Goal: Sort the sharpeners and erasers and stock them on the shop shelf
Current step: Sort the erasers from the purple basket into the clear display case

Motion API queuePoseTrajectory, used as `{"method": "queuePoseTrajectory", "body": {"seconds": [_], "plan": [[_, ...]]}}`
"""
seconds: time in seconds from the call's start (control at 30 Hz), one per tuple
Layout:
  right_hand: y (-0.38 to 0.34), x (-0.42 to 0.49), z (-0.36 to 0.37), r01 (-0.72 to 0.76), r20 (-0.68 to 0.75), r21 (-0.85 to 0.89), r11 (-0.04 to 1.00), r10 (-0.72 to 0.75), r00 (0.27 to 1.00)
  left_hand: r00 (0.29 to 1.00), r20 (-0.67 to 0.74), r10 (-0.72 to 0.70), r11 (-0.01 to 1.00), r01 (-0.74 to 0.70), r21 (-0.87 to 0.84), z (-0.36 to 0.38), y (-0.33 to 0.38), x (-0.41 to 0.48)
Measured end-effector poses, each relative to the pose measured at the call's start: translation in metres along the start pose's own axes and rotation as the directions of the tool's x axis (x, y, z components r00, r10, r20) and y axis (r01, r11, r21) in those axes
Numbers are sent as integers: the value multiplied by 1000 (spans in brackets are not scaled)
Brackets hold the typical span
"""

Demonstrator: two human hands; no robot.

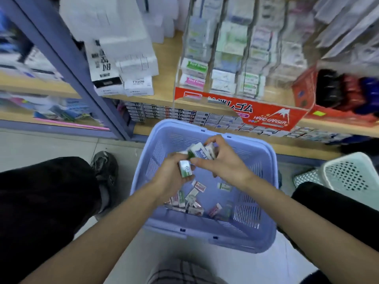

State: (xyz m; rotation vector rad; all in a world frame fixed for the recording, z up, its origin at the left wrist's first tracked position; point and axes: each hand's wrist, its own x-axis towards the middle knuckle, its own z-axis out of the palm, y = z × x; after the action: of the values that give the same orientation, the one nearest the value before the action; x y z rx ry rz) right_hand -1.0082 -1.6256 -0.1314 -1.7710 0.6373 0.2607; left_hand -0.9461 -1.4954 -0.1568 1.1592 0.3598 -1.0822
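1. Your left hand [172,179] sits at the centre of the frame, over the lilac basket [248,216]. Its fingers are curled round one green-banded eraser [185,168], which stands nearly upright in the grip.
2. Your right hand [223,166], just to the right and touching the left, has its fingers [217,141] and thumb closed round a stack of erasers [200,151] - several packets, and I can't count them through the blur.
3. Both forearms run in from the bottom corners and meet above the basket, wrists low and palms turned inward.
4. The step looks like passing the single eraser onto the stack. Turn its label the same way as the others, then slide it flush against the outer packet before you loosen the left grip.
5. Open the right thumb only enough to let it in - the stack is full and a packet could slip back into the basket.
6. Match colours: the red display rack [242,111] on the shelf [164,85] in the upper middle has green and pink packets in separate clear columns.
7. The loose erasers [192,198] lie on the basket floor below your wrists, yet to be sorted.
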Motion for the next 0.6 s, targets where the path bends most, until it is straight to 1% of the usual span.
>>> {"method": "queuePoseTrajectory", "body": {"seconds": [0.07,0.13,0.23,0.33,0.4,0.5,0.53,0.6], "plan": [[-20,-15,-4,26,-12,37,999,-26,1000,994,108,24,999,-28,43,10,15,-17],[-35,-27,-7,70,-36,36,997,-69,997,983,176,45,994,-61,89,18,29,-31],[-52,-39,-10,146,-74,5,989,-145,987,970,221,105,972,-146,182,29,43,-43],[-67,-44,-12,203,-103,-26,979,-205,973,964,197,178,971,-205,126,36,58,-48],[-75,-43,-15,240,-82,-53,969,-243,967,954,196,226,966,-246,85,38,70,-51],[-81,-36,-27,287,-33,-23,958,-288,957,943,189,275,959,-282,9,42,92,-51],[-83,-34,-31,294,-35,-43,955,-295,955,943,176,282,959,-283,-22,43,100,-48],[-86,-28,-39,294,-87,-63,954,-299,950,945,152,290,957,-282,-74,46,115,-40]]}}
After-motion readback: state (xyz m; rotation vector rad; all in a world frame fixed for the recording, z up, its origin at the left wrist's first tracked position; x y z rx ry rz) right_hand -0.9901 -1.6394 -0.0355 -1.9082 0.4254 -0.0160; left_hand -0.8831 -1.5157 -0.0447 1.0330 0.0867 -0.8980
